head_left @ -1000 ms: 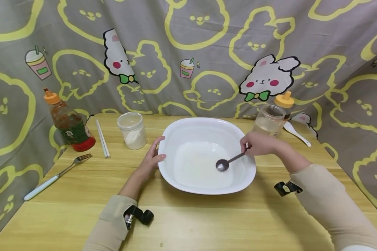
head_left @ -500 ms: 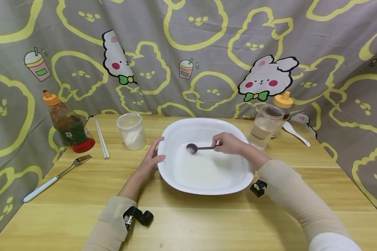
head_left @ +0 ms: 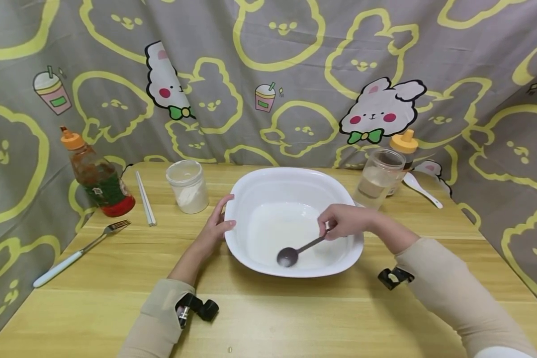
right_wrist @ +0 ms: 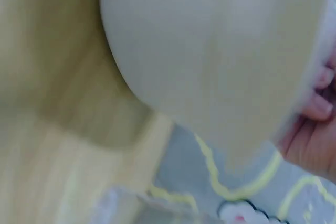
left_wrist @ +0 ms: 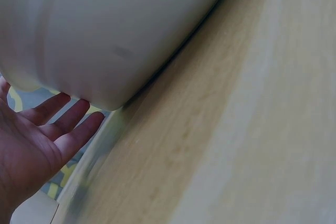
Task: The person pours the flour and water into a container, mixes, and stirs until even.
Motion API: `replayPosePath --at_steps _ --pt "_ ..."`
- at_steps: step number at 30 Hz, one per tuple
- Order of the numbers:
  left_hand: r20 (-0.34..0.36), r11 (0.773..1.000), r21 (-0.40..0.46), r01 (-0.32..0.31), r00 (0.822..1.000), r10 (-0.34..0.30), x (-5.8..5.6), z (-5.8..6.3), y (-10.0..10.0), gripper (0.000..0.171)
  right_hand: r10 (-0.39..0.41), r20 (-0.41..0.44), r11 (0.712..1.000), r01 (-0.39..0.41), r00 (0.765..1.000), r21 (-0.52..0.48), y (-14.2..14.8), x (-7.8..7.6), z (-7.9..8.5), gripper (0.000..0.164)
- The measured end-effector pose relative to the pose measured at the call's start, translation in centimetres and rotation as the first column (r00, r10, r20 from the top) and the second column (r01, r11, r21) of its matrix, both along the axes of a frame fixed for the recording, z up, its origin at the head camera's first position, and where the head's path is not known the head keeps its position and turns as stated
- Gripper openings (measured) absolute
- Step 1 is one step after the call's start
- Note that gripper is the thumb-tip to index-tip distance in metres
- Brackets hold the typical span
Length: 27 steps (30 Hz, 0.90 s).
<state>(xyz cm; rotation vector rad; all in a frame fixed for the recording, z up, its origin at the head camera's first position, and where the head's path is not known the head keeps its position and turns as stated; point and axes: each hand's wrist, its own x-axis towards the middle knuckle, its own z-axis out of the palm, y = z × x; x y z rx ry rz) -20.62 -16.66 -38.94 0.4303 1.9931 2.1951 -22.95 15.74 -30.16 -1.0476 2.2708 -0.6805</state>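
Note:
A white basin (head_left: 268, 186) stands on the table with milky white liquid (head_left: 273, 231) in its bottom. My left hand (head_left: 210, 231) holds the basin's left rim, its thumb on the edge. In the left wrist view, several slightly bent fingers (left_wrist: 76, 109) touch the outer wall from below. My right hand (head_left: 346, 221) pinches the handle of a small dark round spoon (head_left: 288, 256) over the basin's right side. The spoon's bowl is low in the basin, at the near side of the liquid. In the right wrist view, the basin's wall hides the spoon.
A jar of white powder (head_left: 192, 191) stands left of the basin, near chopsticks (head_left: 146, 199), a fork (head_left: 82, 251) and a red sauce bottle (head_left: 103, 184). Behind my right hand are a jar of clear liquid (head_left: 376, 181), a yellow-capped bottle (head_left: 404, 142) and a white spoon (head_left: 422, 190).
My right hand has swept the spoon round inside the basin, from the right to the far left and then to the near side. My left hand stays on the rim.

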Motion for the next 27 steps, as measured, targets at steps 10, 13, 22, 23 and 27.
replayPosePath --at_steps 10,13,22,23,27 --pt "0.0 1.0 0.014 -0.001 1.0 0.001 0.0 -0.1 -0.1 0.065 -0.159 -0.256 0.972 0.197 0.954 0.131 3.7 -1.1 2.9 0.016" --pt "0.001 1.0 0.011 0.0 1.0 0.0 0.0 -0.1 -0.1 0.065 -0.22 -0.308 0.957 0.267 0.925 0.116 3.6 -1.8 2.6 0.015" --pt "-0.005 1.0 0.007 0.005 1.0 -0.005 0.0 -0.1 0.1 0.064 -0.33 -0.387 0.931 0.364 0.861 0.015 0.6 -3.5 -0.2 0.006" --pt "-0.005 1.0 0.009 0.004 1.0 -0.004 0.0 -0.1 0.0 0.064 -0.325 -0.388 0.936 0.353 0.862 0.0 0.1 -3.6 -0.5 0.005" --pt "-0.008 1.0 0.011 0.004 1.0 -0.004 0.0 -0.1 0.0 0.064 -0.287 -0.377 0.955 0.292 0.881 -0.047 -1.6 -3.2 -1.4 0.005"
